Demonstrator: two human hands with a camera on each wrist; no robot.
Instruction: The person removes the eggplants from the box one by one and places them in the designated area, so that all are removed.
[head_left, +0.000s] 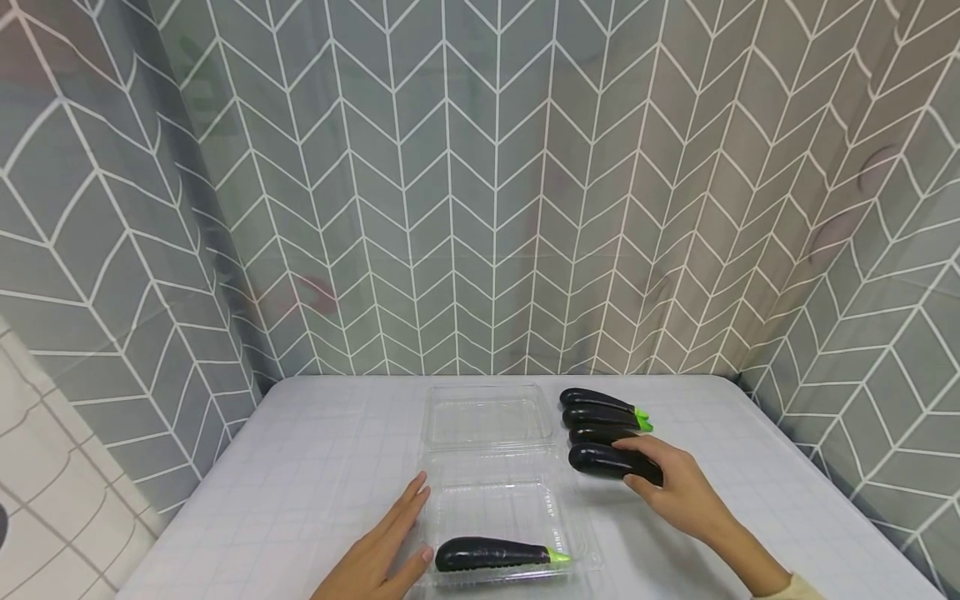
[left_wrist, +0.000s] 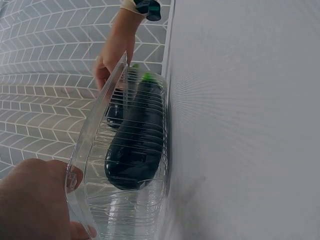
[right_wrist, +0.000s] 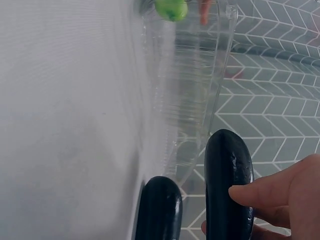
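Observation:
My right hand [head_left: 678,487] pinches a dark eggplant [head_left: 600,461] between thumb and fingers at the right. In the right wrist view this eggplant [right_wrist: 229,170] hangs over the table, apart from another eggplant [right_wrist: 159,207] lying there. A clear plastic clamshell box [head_left: 491,504] stands unfolded in front of me. One eggplant with a green stem [head_left: 491,553] lies crosswise inside its near half. My left hand [head_left: 375,552] rests at the box's left side, its fingers straight; in the left wrist view its fingertips [left_wrist: 75,177] touch the rim.
Three more eggplants [head_left: 600,414] lie in a row at the right, green stems pointing right. The box's lid half [head_left: 491,417] lies folded back toward the far edge of the white-covered table [head_left: 322,450]. Patterned curtains [head_left: 480,208] hang behind and at both sides.

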